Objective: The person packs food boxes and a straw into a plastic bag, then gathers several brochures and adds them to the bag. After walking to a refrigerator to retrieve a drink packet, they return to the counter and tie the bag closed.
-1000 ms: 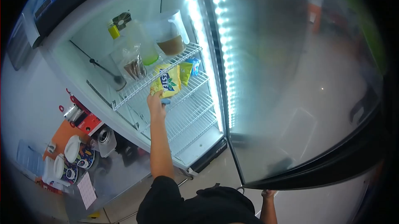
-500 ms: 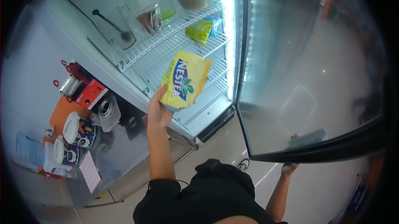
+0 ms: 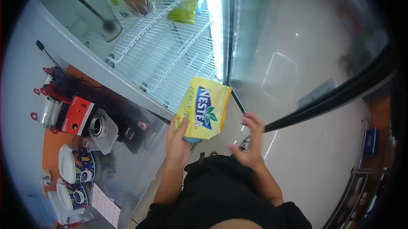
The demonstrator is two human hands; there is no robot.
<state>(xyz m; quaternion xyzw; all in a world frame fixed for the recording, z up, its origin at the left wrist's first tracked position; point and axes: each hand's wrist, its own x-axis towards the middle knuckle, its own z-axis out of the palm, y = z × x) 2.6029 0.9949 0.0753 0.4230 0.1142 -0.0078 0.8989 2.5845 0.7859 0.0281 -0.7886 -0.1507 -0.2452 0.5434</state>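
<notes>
A yellow Nestea pouch (image 3: pixel 205 106) is held in my left hand (image 3: pixel 178 144), its thumb on the front and the other fingers out of sight behind. Its printed face, with a blue band and green leaves, is turned up toward me. To the right of the pouch, apart from it, my right hand (image 3: pixel 250 144) is raised with its fingers spread and nothing in them. Beyond both hands stands the glass-door fridge (image 3: pixel 140 74), its door (image 3: pixel 293 118) swung out to the right. A green tea packet (image 3: pixel 183 13) lies on a wire shelf inside.
A steel counter (image 3: pixel 140 161) on the left carries a red box (image 3: pixel 76 115), a clear container (image 3: pixel 104 129), patterned tubs with white lids (image 3: pixel 76 164) and a pink sheet (image 3: pixel 106 205). A long-handled spoon (image 3: pixel 91 10) stands in a clear jug in the fridge. Shelving (image 3: pixel 352 195) is at far right.
My left hand has brought the pouch out of the fridge, toward my body. My right hand has left the door's edge and come in beside the pouch. The view has shifted.
</notes>
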